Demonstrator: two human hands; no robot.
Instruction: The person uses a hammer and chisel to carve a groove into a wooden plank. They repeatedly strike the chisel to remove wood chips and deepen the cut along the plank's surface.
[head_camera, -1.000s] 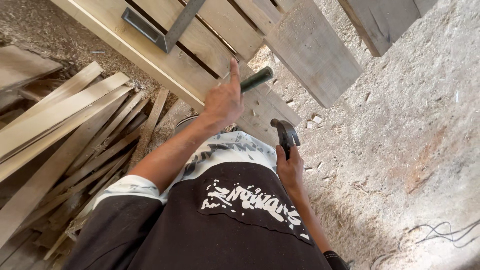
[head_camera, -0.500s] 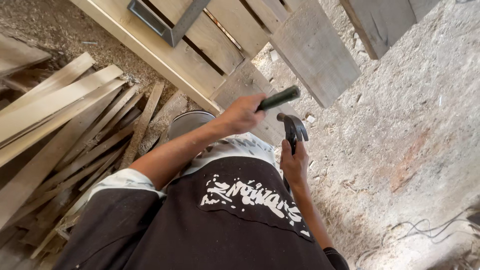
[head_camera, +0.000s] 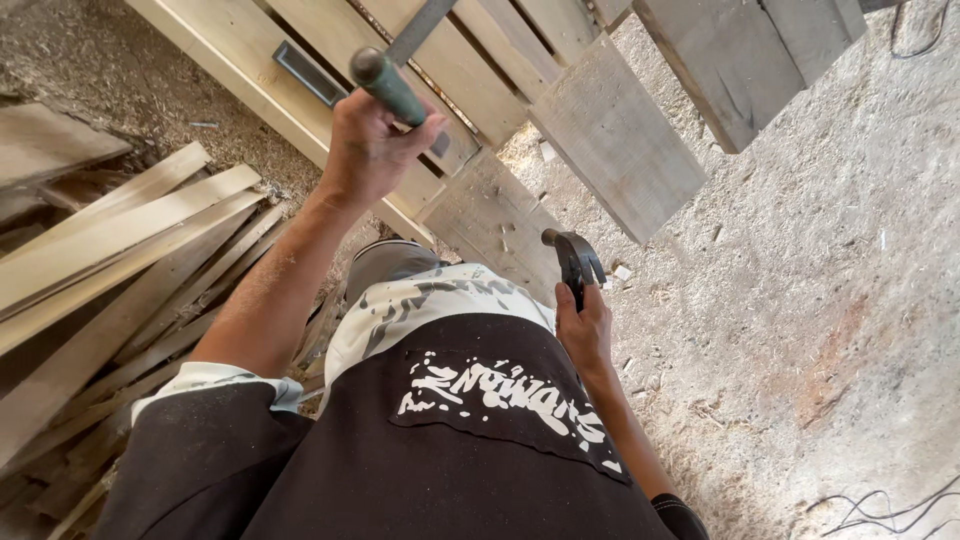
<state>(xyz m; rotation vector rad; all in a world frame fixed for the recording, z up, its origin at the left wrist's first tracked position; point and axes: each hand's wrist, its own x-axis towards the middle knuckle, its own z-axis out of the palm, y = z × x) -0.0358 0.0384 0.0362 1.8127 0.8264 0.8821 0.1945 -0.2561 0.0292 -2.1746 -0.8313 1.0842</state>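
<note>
Gripping a green-handled tool (head_camera: 392, 88) near its butt end, the left hand (head_camera: 368, 150) is raised over the wooden pallet (head_camera: 450, 70) — a clenched fist well back on the handle, as is done for leverage; its metal shaft (head_camera: 420, 28) runs up out of view, so its head cannot be told. A claw hammer (head_camera: 572, 262) is held low by the right hand (head_camera: 585, 330), fingers closed round the handle just below the head — a carrying hold, judged idle. Loose slats (head_camera: 110, 250) are piled to the left on sawdust-strewn ground (head_camera: 800, 300).
</note>
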